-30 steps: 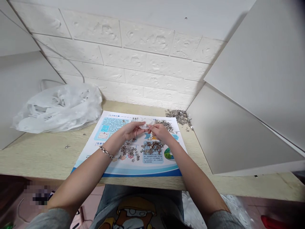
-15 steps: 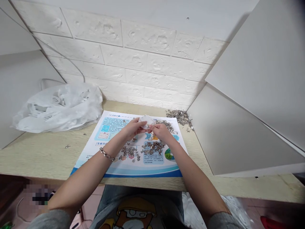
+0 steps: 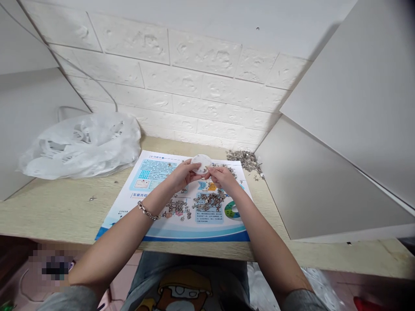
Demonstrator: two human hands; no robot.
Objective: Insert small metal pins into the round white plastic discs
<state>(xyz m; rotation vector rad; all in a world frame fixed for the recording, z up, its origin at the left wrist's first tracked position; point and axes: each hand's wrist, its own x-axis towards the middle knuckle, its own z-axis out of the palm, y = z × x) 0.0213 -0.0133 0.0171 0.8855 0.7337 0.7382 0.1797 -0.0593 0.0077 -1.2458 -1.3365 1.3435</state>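
Observation:
My left hand (image 3: 185,175) grips a round white plastic disc (image 3: 202,161) by its left side, with the thumb on its upper face. Small spots or metal bits show on the disc, too small to make out. At the disc's lower right rim, my right hand (image 3: 223,178) is closed in a pinch. Whatever lies between those fingertips is hidden. Below the hands, small metal pieces lie in two loose heaps on a printed sheet, a left heap (image 3: 177,207) and a right heap (image 3: 210,201).
The printed sheet (image 3: 155,231) covers the middle of the wooden table (image 3: 58,211). A larger pile of metal pieces (image 3: 246,160) sits by the right panel (image 3: 311,181). On the left rests a clear bag of white plastic parts (image 3: 81,147). A white brick-pattern wall (image 3: 181,103) stands behind.
The disc has turned to show more of its face and moved slightly to the right. My right hand has shifted slightly right and down along its rim.

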